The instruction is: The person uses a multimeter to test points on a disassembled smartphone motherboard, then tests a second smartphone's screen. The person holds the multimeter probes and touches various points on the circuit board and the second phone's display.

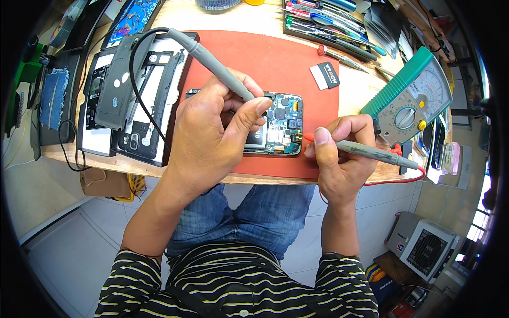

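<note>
Both grey multimeter probes, light and stiff, are pinched in the left hand and right hand over the fragile phone circuit board.

Wooden bench, pale top, spans 10 to 2 o'clock. Floor of light glossy tiles, 4 to 8 o'clock. White grilled box unit on the floor at 4 o'clock. Bright daylight from a window at 4 o'clock. Cardboard under the bench edge, 8 o'clock.

Small black/white rectangular label on red mat; meter's pale dial face at right; white flat box at left
</note>
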